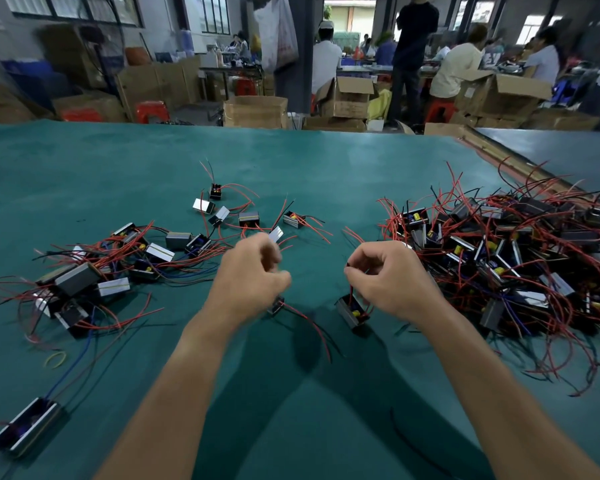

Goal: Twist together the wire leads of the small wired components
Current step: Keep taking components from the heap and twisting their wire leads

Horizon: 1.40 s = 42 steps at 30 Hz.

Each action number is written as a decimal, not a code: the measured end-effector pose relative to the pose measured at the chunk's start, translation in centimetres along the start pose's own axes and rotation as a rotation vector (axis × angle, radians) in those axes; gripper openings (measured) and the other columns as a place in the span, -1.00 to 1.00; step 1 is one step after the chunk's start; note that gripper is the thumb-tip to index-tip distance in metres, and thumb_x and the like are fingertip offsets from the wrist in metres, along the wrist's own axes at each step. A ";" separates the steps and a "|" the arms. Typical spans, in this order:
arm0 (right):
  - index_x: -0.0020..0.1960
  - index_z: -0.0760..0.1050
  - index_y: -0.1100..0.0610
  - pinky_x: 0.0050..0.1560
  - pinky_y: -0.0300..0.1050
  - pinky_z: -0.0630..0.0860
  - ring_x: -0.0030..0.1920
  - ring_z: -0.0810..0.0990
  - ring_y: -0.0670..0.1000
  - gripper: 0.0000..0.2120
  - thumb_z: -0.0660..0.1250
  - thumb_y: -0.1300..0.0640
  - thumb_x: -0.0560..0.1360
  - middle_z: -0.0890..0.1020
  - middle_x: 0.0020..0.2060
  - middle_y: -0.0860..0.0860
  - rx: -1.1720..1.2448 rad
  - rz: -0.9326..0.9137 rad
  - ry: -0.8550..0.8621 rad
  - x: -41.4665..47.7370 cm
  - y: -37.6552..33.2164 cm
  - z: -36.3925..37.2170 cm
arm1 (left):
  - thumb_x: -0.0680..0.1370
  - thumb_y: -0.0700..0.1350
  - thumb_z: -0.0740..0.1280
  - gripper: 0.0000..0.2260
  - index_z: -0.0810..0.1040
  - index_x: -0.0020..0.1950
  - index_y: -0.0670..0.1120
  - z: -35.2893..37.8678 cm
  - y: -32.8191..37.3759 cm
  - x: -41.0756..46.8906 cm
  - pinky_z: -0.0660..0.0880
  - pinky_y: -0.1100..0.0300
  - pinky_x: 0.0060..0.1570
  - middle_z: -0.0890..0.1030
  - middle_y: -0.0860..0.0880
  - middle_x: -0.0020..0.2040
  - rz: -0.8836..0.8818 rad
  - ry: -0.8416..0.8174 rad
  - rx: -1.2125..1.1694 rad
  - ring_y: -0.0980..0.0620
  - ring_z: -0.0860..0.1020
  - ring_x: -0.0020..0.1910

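Head view: your right grip (385, 275) pinches the thin red leads (351, 292) of a small boxy component (352, 313) below it, low at the green surface (291, 393). Your left grip (253, 275), blurred, curls around the wire of a second component (276, 305). These leads are likely light, springy and slippery, so pinch near the tips.

Looked across a broad teal-covered table (291, 157) into a dim workshop. Found stacked cardboard boxes (255, 111) and red stools (152, 110) on the far floor, barred windows (215, 12) far left, a white bag (277, 32) hung beside a grey pillar (305, 64), and people (458, 71) at benches far right.
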State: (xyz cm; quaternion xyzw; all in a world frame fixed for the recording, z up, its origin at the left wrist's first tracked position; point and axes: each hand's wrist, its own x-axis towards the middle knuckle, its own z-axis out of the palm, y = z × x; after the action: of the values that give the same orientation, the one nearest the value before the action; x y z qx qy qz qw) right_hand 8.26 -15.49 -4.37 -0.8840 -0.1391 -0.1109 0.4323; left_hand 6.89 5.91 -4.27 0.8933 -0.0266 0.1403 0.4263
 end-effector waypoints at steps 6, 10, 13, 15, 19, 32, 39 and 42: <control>-0.37 0.56 0.08 -0.34 -0.21 0.48 -0.50 0.47 -0.16 -0.81 0.45 0.21 0.40 0.56 -0.52 -0.15 -0.044 -0.011 0.016 0.0 0.3 -0.9 | 0.33 -0.23 0.38 -0.74 0.67 -0.07 0.06 1.3 0.7 -1.2 0.54 0.23 -0.03 0.68 0.12 -0.13 0.172 -0.508 0.306 0.13 0.62 -0.11; -0.35 0.58 0.04 -0.35 -0.24 0.41 -0.53 0.47 -0.18 -0.81 0.47 0.19 0.40 0.56 -0.53 -0.17 -0.048 -0.009 -0.058 0.0 0.3 -0.4 | 0.40 -0.10 0.45 -0.92 0.69 -0.15 0.06 1.3 0.1 -0.8 0.55 0.18 -0.07 0.68 0.12 -0.23 0.088 -0.251 0.405 0.09 0.62 -0.14; -0.22 0.60 -0.06 -0.32 -0.22 0.43 -0.50 0.51 -0.14 -0.86 0.47 0.16 0.42 0.61 -0.44 -0.10 -0.073 0.003 -0.127 0.0 0.4 0.0 | 0.38 0.00 0.50 -0.89 0.68 -0.11 0.10 1.0 -0.3 -0.6 0.51 0.17 -0.08 0.64 0.13 -0.28 0.004 -0.147 0.370 0.04 0.61 -0.14; -0.21 0.58 -0.10 -0.32 -0.20 0.47 -0.48 0.52 -0.09 -0.84 0.45 0.16 0.43 0.62 -0.42 -0.08 -0.080 0.004 -0.150 -0.1 0.5 0.3 | 0.39 0.05 0.50 -0.89 0.68 -0.11 0.10 1.3 -0.4 -0.6 0.50 0.18 -0.10 0.62 0.13 -0.30 -0.023 -0.122 0.324 0.04 0.60 -0.16; -0.29 0.55 -0.11 -0.35 -0.23 0.43 -0.49 0.49 -0.14 -0.80 0.43 0.12 0.45 0.60 -0.45 -0.17 -0.089 -0.006 -0.136 -0.1 0.4 0.7 | 0.40 0.02 0.51 -0.82 0.66 -0.01 0.09 2.2 -0.4 -0.6 0.49 0.17 -0.07 0.61 0.14 -0.28 0.002 -0.146 0.257 0.05 0.59 -0.16; -0.24 0.56 0.03 -0.37 -0.12 0.54 -0.50 0.55 -0.12 -0.84 0.41 0.24 0.47 0.67 -0.42 -0.03 0.075 0.034 -0.092 -0.1 0.4 0.7 | 0.51 -0.21 0.33 -0.86 0.60 -0.24 -0.08 3.0 0.3 -0.4 0.51 0.22 -0.37 0.67 0.00 -0.36 -0.106 -0.128 -0.101 0.04 0.59 -0.47; -0.20 0.50 0.13 -0.43 -0.06 0.56 -0.52 0.53 0.00 -0.84 0.32 0.27 0.55 0.69 -0.40 0.04 0.186 0.102 -0.179 0.0 0.2 0.7 | 0.56 -0.27 0.14 -0.80 0.38 -0.07 0.04 3.0 0.4 -0.5 0.45 0.15 -0.48 0.66 -0.05 -0.32 -0.146 -0.126 -0.221 -0.04 0.53 -0.56; -0.19 0.48 0.16 -0.45 -0.13 0.52 -0.53 0.51 -0.01 -0.84 0.29 0.29 0.56 0.68 -0.41 0.07 0.220 0.127 -0.181 -0.2 0.2 0.6 | 0.50 -0.32 0.13 -0.68 0.45 -0.19 0.11 2.9 0.3 -0.2 0.35 0.23 -0.46 0.62 -0.03 -0.32 -0.114 -0.102 -0.219 0.02 0.41 -0.56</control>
State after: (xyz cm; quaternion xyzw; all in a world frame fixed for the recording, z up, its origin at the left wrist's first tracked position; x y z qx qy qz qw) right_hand 8.22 -15.17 -4.92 -0.8447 -0.1325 0.0127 0.5185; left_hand 7.31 3.43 -5.83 0.8474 -0.0127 0.0664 0.5266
